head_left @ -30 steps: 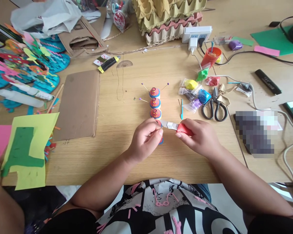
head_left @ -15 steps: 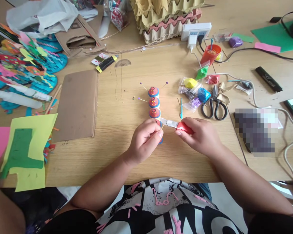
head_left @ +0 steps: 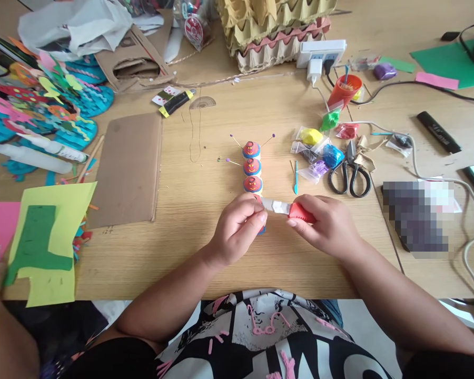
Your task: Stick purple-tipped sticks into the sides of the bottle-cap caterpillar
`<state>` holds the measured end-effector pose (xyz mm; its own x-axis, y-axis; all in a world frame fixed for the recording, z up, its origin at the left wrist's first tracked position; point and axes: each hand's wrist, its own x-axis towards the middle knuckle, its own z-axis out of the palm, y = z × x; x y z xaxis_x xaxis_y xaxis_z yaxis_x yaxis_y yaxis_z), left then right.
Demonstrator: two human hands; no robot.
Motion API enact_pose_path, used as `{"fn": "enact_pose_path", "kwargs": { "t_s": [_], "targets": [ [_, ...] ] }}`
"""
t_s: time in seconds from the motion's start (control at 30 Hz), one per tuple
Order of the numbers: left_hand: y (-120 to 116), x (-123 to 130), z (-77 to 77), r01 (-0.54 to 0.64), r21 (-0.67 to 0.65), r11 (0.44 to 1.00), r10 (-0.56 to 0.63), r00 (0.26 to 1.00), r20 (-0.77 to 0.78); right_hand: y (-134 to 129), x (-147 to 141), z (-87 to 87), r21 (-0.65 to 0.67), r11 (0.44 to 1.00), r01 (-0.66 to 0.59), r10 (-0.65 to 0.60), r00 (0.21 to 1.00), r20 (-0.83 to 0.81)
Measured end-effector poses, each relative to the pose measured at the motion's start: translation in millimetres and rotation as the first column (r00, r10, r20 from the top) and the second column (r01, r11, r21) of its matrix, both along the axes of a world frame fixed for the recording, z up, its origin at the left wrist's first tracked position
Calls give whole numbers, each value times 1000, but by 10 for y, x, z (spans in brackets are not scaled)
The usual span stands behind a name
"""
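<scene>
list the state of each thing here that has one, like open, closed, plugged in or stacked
knife: blade bare
right hand: closed around the knife handle
left hand: pinched shut, contents hidden
domed figure: partly covered by the left hand
scissors: lying down, handle loops apart
power strip: white plug and black plug in
red cup: holding sticks
egg trays: stacked
cardboard sheet: lying flat

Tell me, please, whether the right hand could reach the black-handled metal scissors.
Probably yes: the scissors lie beyond the right hand, nothing visible between them, though the red-handled metal knife it holds may need putting down first.
</scene>
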<state>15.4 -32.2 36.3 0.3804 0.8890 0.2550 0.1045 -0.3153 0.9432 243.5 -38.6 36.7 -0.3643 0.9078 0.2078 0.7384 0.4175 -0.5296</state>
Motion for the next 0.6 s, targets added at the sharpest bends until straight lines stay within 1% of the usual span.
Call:
{"fn": "enact_pose_path", "kwargs": {
  "t_s": [0.07, 0.1, 0.2, 0.23, 0.37, 0.4, 0.5, 0.53, 0.6],
  "targets": [
    [-1, 0, -4, 5, -12, 1000, -5, 1000, 6, -3, -9, 0, -3, 999, -42, 42, 999, -4],
    [-2, -1, -5, 5, -14, 1000, -5, 1000, 4, -4, -12, -1, -4, 999, -33, 33, 999, 2],
    [-4, -4, -7, 12, -18, 1000, -12, 1000, 3, -8, -10, -4, 15, 998, 59, -59, 998, 20],
    [-5, -5, -8, 18, -21, 1000, -18, 1000, 8, -10, -8, -4, 23, 997, 67, -68, 998, 18],
    [0, -8, -9, 35, -17, 999, -35, 999, 20, -16, -9, 5, 1, 1000, -11, 11, 1000, 11],
    [3, -9, -9, 31, -9, 999, -31, 999, 11, -17, -11, 7, -12, 1000, 1, -1, 1000, 18],
    [12, -13, -7, 9, 30, 999, -9, 1000, -19, -19, -13, 11, -27, 995, 94, -93, 995, 36],
    [15, -14, -8, 6, 43, 999, -5, 1000, -27, -20, -12, 11, -27, 995, 92, -91, 995, 36],
    [17, -15, -10, 3, 64, 998, -1, 999, -41, -22, -11, 10, -28, 999, 35, -34, 999, 34]
  ]
}}
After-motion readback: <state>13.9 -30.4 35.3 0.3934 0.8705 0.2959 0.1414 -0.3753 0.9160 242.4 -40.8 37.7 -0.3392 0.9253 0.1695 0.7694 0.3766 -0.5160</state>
